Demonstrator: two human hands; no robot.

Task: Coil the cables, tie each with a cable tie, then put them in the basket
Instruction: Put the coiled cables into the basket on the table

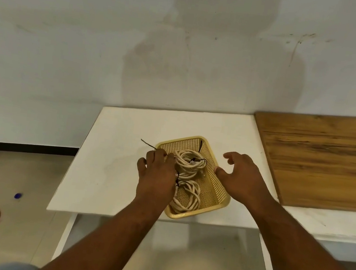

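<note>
Over the basket's [218,185] left rim, the left hand's [158,177] fingers [158,155] pinch a dark cable tie [147,144] beside the coiled cables [189,162], nearer them than the right hand [244,177], spread and empty.

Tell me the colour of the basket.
The basket is pale yellow with perforated walls, seen in the head view.

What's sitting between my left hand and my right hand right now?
In the head view, the yellow basket lies between the left hand and the right hand, with two coiled white cables inside it.
</note>
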